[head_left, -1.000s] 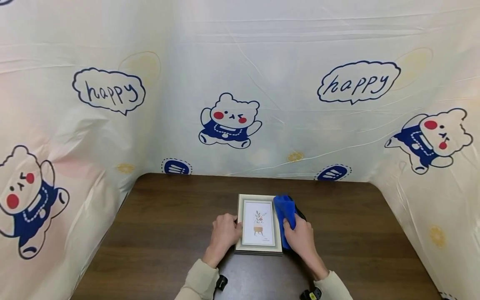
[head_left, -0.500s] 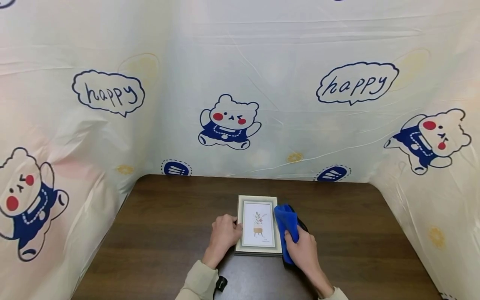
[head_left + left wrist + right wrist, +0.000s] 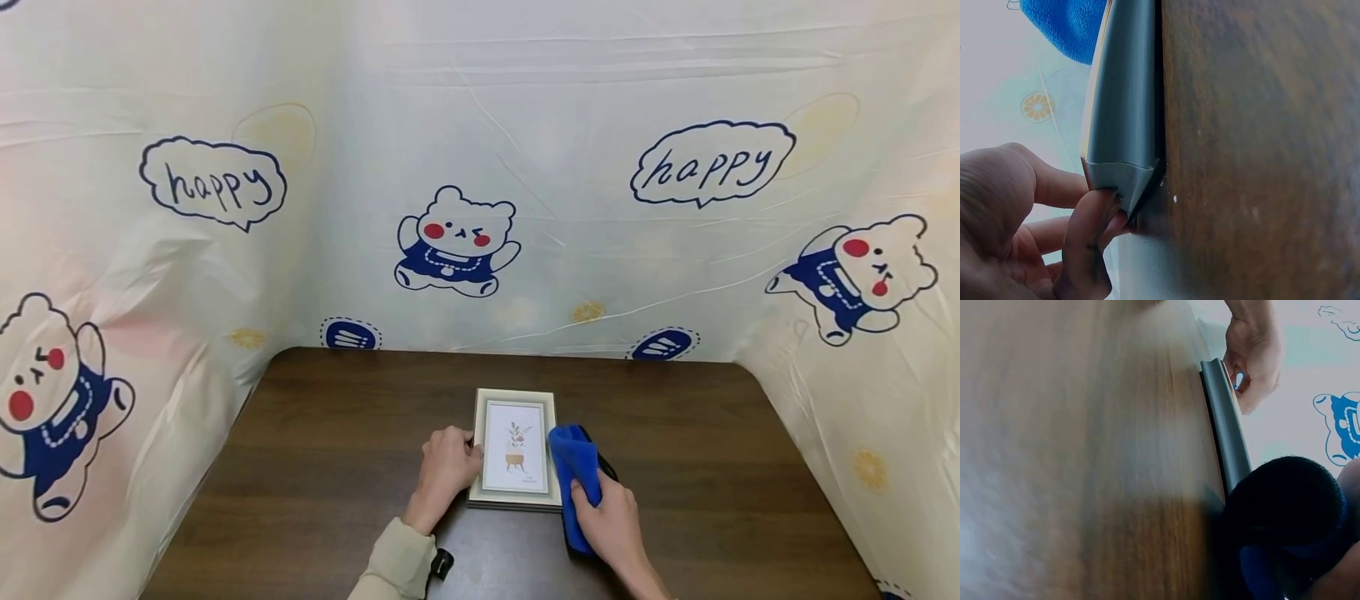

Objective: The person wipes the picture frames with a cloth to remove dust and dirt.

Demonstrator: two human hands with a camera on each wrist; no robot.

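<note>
A picture frame (image 3: 477,483) with a pale border and a potted-plant print lies face up on the table. On its left edge, my left hand (image 3: 446,467) holds the side; the left wrist view has thumb and fingers pinching the grey moulding (image 3: 1124,94) near a corner. My right hand (image 3: 611,517) grips a bunched blue cloth (image 3: 574,458) with a dark edge, at the lower right side of the frame. In the right wrist view the cloth (image 3: 1285,494) looks nearly black in shadow and covers part of the frame's side (image 3: 1225,419).
The brown wooden table (image 3: 360,417) runs back to a pale curtain (image 3: 562,150) printed with bears and "happy" bubbles, which also hangs at both sides. A black wrist strap piece (image 3: 442,564) sits by the left sleeve (image 3: 401,554).
My right hand has slid down along the frame's right side toward the near edge, taking the blue cloth with it. The left hand and the picture frame stay in place.
</note>
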